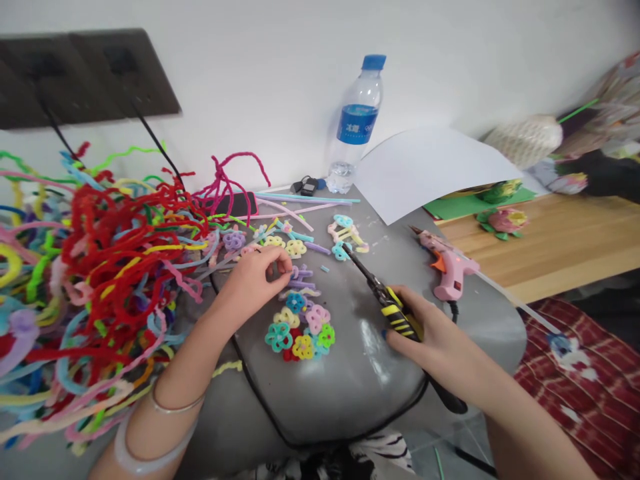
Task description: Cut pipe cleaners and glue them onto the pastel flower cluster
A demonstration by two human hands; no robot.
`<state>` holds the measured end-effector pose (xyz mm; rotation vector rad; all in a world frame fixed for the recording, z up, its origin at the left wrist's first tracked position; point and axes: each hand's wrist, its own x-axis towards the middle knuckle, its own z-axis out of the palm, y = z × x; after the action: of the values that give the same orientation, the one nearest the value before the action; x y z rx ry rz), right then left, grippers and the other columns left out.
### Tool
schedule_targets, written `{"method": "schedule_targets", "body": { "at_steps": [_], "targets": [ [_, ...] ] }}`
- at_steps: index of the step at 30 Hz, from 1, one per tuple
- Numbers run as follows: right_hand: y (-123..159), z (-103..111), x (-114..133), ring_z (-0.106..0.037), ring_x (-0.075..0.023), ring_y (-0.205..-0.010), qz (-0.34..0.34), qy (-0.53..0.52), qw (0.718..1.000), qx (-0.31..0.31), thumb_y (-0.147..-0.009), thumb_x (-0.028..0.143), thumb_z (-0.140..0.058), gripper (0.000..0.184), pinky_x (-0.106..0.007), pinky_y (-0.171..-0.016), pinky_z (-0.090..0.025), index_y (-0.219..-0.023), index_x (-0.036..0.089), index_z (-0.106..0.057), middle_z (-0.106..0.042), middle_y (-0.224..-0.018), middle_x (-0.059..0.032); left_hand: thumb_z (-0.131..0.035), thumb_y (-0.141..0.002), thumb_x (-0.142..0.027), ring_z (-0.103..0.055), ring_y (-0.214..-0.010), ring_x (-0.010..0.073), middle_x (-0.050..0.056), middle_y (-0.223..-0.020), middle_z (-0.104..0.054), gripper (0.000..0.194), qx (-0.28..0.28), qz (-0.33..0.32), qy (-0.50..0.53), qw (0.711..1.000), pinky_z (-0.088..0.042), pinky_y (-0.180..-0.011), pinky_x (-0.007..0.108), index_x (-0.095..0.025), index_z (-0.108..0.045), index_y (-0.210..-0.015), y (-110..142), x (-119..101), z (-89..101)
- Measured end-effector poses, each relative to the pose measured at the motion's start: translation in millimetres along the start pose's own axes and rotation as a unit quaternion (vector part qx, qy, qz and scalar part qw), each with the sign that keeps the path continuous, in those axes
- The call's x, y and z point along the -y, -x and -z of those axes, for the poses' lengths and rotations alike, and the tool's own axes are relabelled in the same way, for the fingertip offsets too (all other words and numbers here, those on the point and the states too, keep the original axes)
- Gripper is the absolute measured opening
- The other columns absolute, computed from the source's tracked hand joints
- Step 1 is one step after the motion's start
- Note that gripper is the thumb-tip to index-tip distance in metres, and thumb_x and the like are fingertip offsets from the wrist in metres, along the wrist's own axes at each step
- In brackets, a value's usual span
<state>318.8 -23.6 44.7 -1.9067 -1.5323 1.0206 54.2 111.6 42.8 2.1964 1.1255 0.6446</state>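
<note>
Clear plastic bottle, little water inside

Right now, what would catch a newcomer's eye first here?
The big tangle of colourful pipe cleaners heaped at the left. Next, the small pipe-cleaner flowers clustered on the grey surface between the hands, and the pink glue gun lying to the right.

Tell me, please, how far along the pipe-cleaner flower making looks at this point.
Done: a cluster of finished flowers lies on the grey surface. In hand: the left hand pinches a purple piece; the right hand grips pliers. Left: a big pile of unused pipe cleaners.
</note>
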Motion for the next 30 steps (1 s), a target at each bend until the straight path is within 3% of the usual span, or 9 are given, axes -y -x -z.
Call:
{"method": "schedule_targets", "body": {
  "at_steps": [5, 11, 17, 23, 27, 30],
  "targets": [
    [0, 0, -2, -0.071, -0.0284, -0.091, -0.001, -0.008, 1.000, -0.003, -0.079, 0.036, -0.056, 0.039, -0.031, -0.064, -0.053, -0.116, 0.023, -0.059, -0.070, -0.087, -0.0017, -0.062, -0.083, -0.017, -0.056, -0.069, 0.0135, -0.003, -0.077, -0.064, 0.006, -0.016, 0.006, 0.023, 1.000, -0.043, -0.066, 0.026, -0.021, -0.059, -0.080, 4, -1, 5.4],
    [0, 0, -3, -0.072, -0.0280, -0.090, 0.014, -0.003, 1.000, -0.015, -0.080, 0.036, -0.058, 0.039, -0.031, -0.067, -0.056, -0.118, 0.023, -0.062, -0.073, -0.090, -0.0024, -0.058, -0.083, -0.020, -0.059, -0.072, 0.0150, -0.001, -0.080, -0.068, 0.006, -0.081, 0.012, 0.001, 0.997, -0.047, -0.070, 0.027, -0.021, -0.063, -0.085, 11, 8, 25.4],
    [-2, 0, -6, -0.073, -0.0274, -0.089, 0.032, -0.007, 0.999, -0.025, -0.081, 0.034, -0.057, 0.039, -0.031, -0.067, -0.057, -0.117, 0.023, -0.064, -0.074, -0.093, -0.0030, -0.069, -0.081, -0.019, -0.069, -0.086, 0.0227, 0.003, -0.086, -0.074, 0.007, 0.031, 0.005, -0.094, 0.995, -0.051, -0.078, 0.033, -0.024, -0.074, -0.083, 23, 20, 32.9],
    [-1, 1, -7, -0.073, -0.0274, -0.090, 0.036, 0.000, 0.999, -0.018, -0.082, 0.033, -0.058, 0.037, -0.031, -0.069, -0.058, -0.117, 0.024, -0.066, -0.075, -0.092, -0.0033, -0.066, -0.082, -0.009, -0.070, -0.098, 0.0295, 0.006, -0.096, -0.076, 0.016, 0.058, 0.024, -0.189, 0.980, -0.052, -0.090, 0.043, -0.023, -0.073, -0.082, 28, 27, 28.5],
    [-1, 0, -5, -0.073, -0.0282, -0.092, 0.030, 0.007, 0.999, -0.026, -0.081, 0.036, -0.058, 0.041, -0.033, -0.075, -0.060, -0.119, 0.023, -0.065, -0.076, -0.100, -0.0047, -0.059, -0.087, -0.010, -0.066, -0.118, 0.0315, 0.008, -0.110, -0.075, 0.017, 0.039, 0.007, -0.133, 0.990, -0.048, -0.102, 0.047, -0.023, -0.068, -0.084, 28, 23, 30.5],
    [-1, 1, -4, -0.074, -0.0285, -0.093, 0.021, 0.001, 0.999, -0.027, -0.079, 0.037, -0.059, 0.045, -0.034, -0.076, -0.061, -0.121, 0.023, -0.065, -0.077, -0.102, -0.0041, -0.053, -0.093, -0.016, -0.066, -0.122, 0.0276, 0.007, -0.113, -0.074, 0.013, -0.012, -0.021, -0.043, 0.999, -0.049, -0.103, 0.042, -0.023, -0.063, -0.092, 29, 15, 35.1]
  ]
}}
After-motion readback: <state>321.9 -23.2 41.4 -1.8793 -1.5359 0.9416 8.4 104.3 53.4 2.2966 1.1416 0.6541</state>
